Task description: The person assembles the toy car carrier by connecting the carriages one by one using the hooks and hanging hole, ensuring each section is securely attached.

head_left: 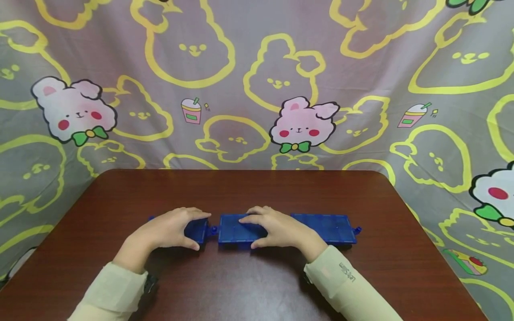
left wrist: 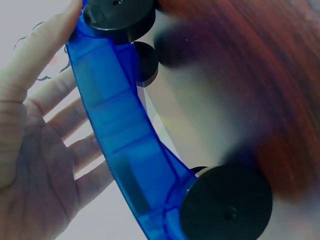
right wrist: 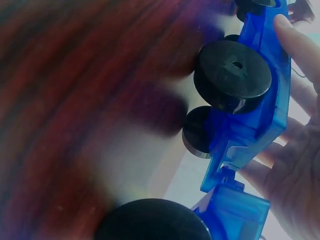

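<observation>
Three translucent blue toy wagons with black wheels stand in a row on the table. My left hand (head_left: 170,229) grips the left wagon (head_left: 196,230), thumb on its near side and fingers reaching over to the far side. In the left wrist view that wagon (left wrist: 120,135) shows its long side and wheels. My right hand (head_left: 281,228) holds the middle wagon (head_left: 234,228) the same way, hiding its right part. A small hook (head_left: 213,230) on the left wagon sits right at the middle wagon's end. The right wrist view shows the middle wagon coupled to the right wagon (right wrist: 237,215).
The right wagon (head_left: 325,225) carries a small hook (head_left: 357,230) on its outer end. The brown wooden table (head_left: 241,285) has rounded far corners. Behind it hangs a grey curtain (head_left: 249,102) with yellow outlines and cartoon rabbits.
</observation>
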A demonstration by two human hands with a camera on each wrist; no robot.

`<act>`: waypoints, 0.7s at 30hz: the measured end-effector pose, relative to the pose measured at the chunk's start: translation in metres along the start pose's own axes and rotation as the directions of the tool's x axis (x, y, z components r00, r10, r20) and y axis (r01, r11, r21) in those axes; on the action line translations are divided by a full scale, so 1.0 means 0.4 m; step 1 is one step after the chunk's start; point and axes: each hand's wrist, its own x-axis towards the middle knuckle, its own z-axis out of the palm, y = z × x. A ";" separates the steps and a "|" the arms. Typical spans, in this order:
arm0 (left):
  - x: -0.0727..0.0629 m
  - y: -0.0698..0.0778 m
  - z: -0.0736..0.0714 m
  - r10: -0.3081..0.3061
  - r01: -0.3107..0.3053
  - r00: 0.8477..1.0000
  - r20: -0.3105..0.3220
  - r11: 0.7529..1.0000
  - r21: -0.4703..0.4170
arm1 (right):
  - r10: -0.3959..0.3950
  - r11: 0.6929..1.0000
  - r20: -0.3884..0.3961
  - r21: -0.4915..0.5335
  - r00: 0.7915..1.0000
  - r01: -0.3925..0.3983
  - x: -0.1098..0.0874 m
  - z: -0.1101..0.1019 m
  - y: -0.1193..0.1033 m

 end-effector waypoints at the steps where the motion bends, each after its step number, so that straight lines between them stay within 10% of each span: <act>1: 0.001 0.000 0.001 0.002 -0.002 1.000 -0.003 1.000 0.003 | 0.001 1.000 0.002 0.000 1.000 -0.001 0.000 0.000 0.000; 21: -0.003 -0.015 0.005 0.013 -0.010 0.998 -0.065 0.999 0.051 | 0.093 0.995 -0.156 -0.016 0.983 -0.097 -0.099 -0.085 0.083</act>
